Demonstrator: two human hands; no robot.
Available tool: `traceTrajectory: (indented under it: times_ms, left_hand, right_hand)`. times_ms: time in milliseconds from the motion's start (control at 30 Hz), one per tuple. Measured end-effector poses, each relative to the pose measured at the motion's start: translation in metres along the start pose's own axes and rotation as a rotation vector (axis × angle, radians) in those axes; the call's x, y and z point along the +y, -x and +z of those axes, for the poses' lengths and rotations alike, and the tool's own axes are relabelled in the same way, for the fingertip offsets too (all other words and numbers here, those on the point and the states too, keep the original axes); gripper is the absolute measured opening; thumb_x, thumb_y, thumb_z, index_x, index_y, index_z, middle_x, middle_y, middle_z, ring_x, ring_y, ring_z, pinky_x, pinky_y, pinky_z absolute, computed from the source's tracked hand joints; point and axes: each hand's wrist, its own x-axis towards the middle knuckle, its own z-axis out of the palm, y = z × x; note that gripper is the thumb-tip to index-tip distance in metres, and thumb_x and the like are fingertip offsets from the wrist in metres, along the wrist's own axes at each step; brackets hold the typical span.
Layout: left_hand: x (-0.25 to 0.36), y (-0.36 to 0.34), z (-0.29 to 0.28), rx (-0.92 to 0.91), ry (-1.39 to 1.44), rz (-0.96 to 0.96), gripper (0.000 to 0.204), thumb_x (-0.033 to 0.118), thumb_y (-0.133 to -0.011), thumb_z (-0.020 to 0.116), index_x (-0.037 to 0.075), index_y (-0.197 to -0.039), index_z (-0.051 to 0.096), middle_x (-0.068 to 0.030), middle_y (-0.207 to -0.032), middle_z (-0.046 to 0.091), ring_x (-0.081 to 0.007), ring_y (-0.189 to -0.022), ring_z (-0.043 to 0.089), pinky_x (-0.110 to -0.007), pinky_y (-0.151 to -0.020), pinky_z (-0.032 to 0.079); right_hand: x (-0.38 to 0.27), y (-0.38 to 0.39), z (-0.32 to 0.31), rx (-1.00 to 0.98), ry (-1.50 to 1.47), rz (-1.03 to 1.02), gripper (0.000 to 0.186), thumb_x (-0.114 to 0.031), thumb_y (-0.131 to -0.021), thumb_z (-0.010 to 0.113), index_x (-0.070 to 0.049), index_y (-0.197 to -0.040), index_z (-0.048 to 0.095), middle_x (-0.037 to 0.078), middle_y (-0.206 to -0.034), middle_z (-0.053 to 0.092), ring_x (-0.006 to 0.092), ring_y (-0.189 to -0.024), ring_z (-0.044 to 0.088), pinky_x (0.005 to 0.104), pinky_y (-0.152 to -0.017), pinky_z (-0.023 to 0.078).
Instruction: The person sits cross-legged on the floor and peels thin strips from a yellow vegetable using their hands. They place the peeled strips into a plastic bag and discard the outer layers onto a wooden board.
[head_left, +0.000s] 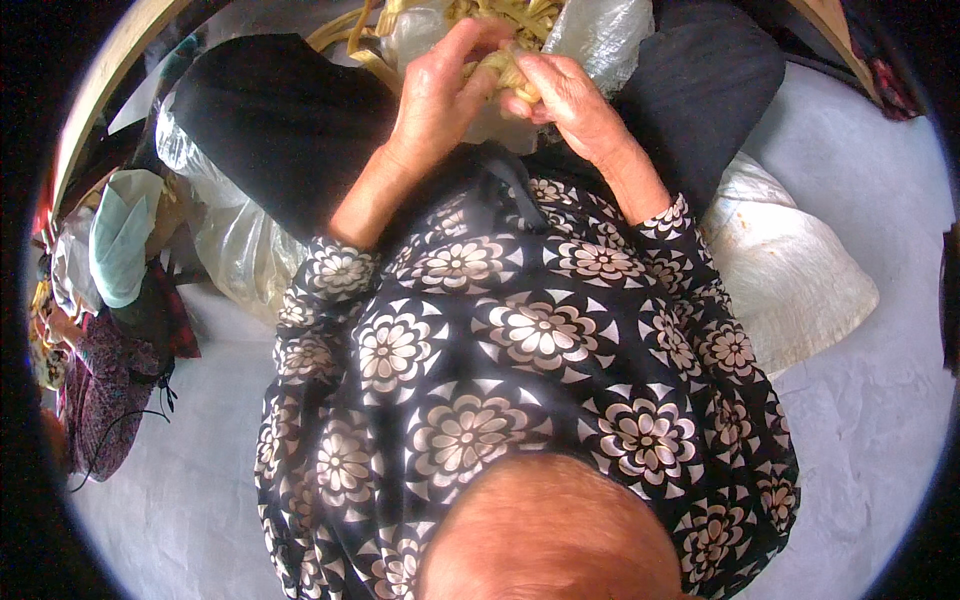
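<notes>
My left hand [436,98] and my right hand [574,100] meet in front of my lap at the top of the view. Between them they grip a small bundle of pale yellow strands [506,80] that looks twisted or knotted. The fingers of both hands are bent around it, and part of it is hidden behind them. Just beyond my hands lie more loose yellow strands [530,14], with some trailing to the left. Clear plastic sheeting [605,42] lies to the right of these strands.
My folded legs in black trousers [270,120] flank the work. A crumpled clear plastic bag [245,245] rests by my left leg, a white sack [790,260] by my right. At far left are a pale green cloth [124,238] and a dark patterned cloth [108,395] on the grey floor [870,430].
</notes>
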Motion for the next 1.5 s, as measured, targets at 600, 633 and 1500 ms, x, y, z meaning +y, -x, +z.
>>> traceTrajectory:
  times_ms: [600, 633, 1500]
  left_hand:
    - [0.0, 0.007, 0.015, 0.309, 0.102, -0.172, 0.012, 0.003, -0.077, 0.06, 0.0, -0.088, 0.057, -0.0027, -0.081, 0.06, -0.0083, -0.076, 0.054, -0.022, -0.071, 0.045]
    - [-0.002, 0.007, 0.016, 0.311, 0.109, -0.187, 0.012, 0.004, -0.077, 0.06, 0.0, -0.088, 0.057, -0.0028, -0.082, 0.06, -0.0083, -0.076, 0.054, -0.021, -0.07, 0.045]
    - [0.0, 0.01, 0.023, 0.288, 0.119, -0.229, 0.017, 0.002, -0.074, 0.06, 0.001, -0.091, 0.058, -0.003, -0.082, 0.061, -0.0097, -0.073, 0.057, -0.021, -0.067, 0.046]
  right_hand:
    - [-0.003, -0.007, 0.014, 0.287, 0.291, -0.382, 0.025, -0.02, -0.076, 0.066, 0.0, -0.088, 0.058, 0.006, -0.071, 0.063, 0.0066, -0.063, 0.056, 0.0212, -0.054, 0.044]
    - [0.002, -0.009, 0.011, 0.283, 0.279, -0.391, 0.024, -0.018, -0.076, 0.066, 0.0, -0.088, 0.058, 0.006, -0.072, 0.063, 0.0061, -0.064, 0.055, 0.0207, -0.055, 0.044]
    - [0.018, -0.006, -0.001, 0.305, 0.072, -0.283, 0.02, -0.009, -0.077, 0.06, 0.002, -0.094, 0.058, 0.002, -0.082, 0.061, 0.0087, -0.071, 0.057, 0.0217, -0.063, 0.048]
